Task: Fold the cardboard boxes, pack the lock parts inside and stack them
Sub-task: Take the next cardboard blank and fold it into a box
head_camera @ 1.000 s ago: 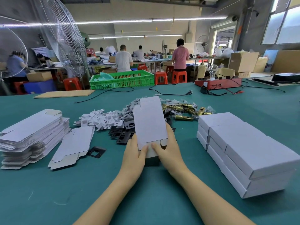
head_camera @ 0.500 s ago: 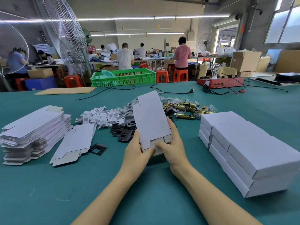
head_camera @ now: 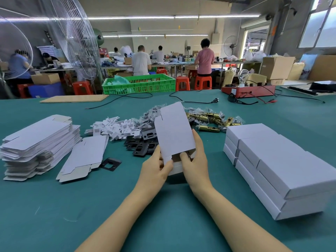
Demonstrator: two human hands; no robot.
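Far left of grips: flat blanks [head_camera: 36, 140] stacked high, unfolded; loose blank [head_camera: 85, 157] nearer. Left grip [head_camera: 157, 171] pinching box [head_camera: 174, 135] near end, thumb on flap. Box half-formed, held tilted above worktop [head_camera: 163, 224], near end open, unpacked. Right grip [head_camera: 195, 160] wrapped round box's right edge, thumb at opening. Beyond grips: plates [head_camera: 143, 142], latches [head_camera: 209, 120] loose. Right: finished boxes [head_camera: 272, 160] stacked. Much left, judging by blanks.

ceiling: tube lights [head_camera: 127, 17] | right: window [head_camera: 320, 24] | stools: red [head_camera: 203, 82] | table: green [head_camera: 54, 206]
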